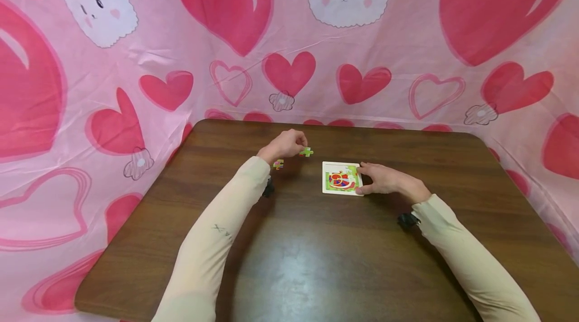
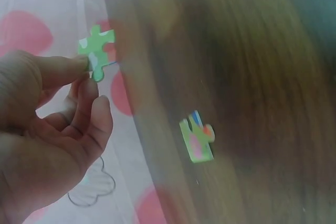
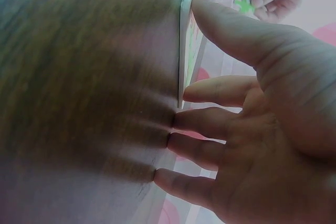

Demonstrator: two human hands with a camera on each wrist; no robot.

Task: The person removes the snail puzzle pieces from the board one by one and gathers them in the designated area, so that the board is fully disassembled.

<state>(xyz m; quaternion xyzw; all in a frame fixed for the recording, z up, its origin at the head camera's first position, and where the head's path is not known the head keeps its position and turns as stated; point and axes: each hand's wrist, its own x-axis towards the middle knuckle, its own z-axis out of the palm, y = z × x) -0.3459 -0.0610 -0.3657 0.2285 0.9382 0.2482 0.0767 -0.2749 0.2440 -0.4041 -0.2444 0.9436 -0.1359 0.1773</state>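
Heart-print cloth [image 1: 398,56] stood beyond the far edge. Brown tabletop [image 1: 289,241] bore all the pieces.

Right hand [image 1: 391,180]: at the right side of the puzzle board [image 1: 333,167], thumb at the near right corner, index fingertip toward the far right one, other fingertips down on the tabletop. Fingers extended, touching the board rather than clasping it.

Left hand [image 1: 286,144]: farther off and to the left, thumb and fingertips pinching one piece.

Board: flat, nearly square, so no marked long axis; sides roughly in line with the tabletop's far edge. A colourful printed picture showed on it, with bare white at the far left.

Held piece [image 2: 97,45]: the relation that mattered. It sat just off the board's far left corner, apart from it, so the board lay right and near of the left fingers. Its knobbed length seemed to run left to right, though fingers hid part.

Loose piece [image 2: 197,139]: on the tabletop, left of the held one and a little nearer. Left hand was the closer of the two.
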